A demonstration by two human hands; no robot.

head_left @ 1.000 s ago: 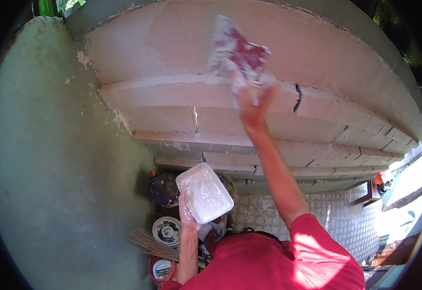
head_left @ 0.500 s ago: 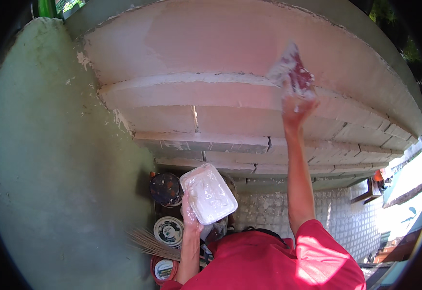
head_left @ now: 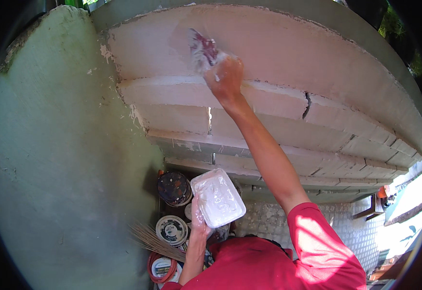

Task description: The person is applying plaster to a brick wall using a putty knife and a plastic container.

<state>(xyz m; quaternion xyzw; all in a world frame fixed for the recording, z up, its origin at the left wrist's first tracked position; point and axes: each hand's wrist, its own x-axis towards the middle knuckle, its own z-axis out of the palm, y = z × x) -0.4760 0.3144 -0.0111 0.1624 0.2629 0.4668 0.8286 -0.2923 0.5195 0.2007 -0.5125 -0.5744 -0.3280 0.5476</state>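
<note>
Since the frame half a second ago, the right hand [head_left: 224, 79] has swung leftward across the pale wall [head_left: 278, 43], carrying one red spreader [head_left: 203, 50] smeared with white paste. Nearest is one red shirt [head_left: 254, 263], its single visible sleeve lit in sunny patches. Just beyond it, the left hand [head_left: 199, 215] grips one white rectangular tray [head_left: 218, 198] by its left side, the rest of its fingers hidden beneath; white paste coats the tray's surface. Farther out, the right hand is closed around the spreader, which is held up at the wall's upper band; blur hides whether its edge touches. That wall shows one wide dark crack [head_left: 307, 105] right of the forearm, and one green wall [head_left: 66, 145] meets it at the left. Lower down, left of the tray, stand three larger round containers: one dark-topped bucket [head_left: 174, 188], one white-lidded tub [head_left: 172, 231] and one red-ringed pail [head_left: 162, 267], with one bundle of thin sticks [head_left: 153, 241] beside them. Farthest right, one bench [head_left: 378, 204] stands on the tiled floor [head_left: 264, 217].
</note>
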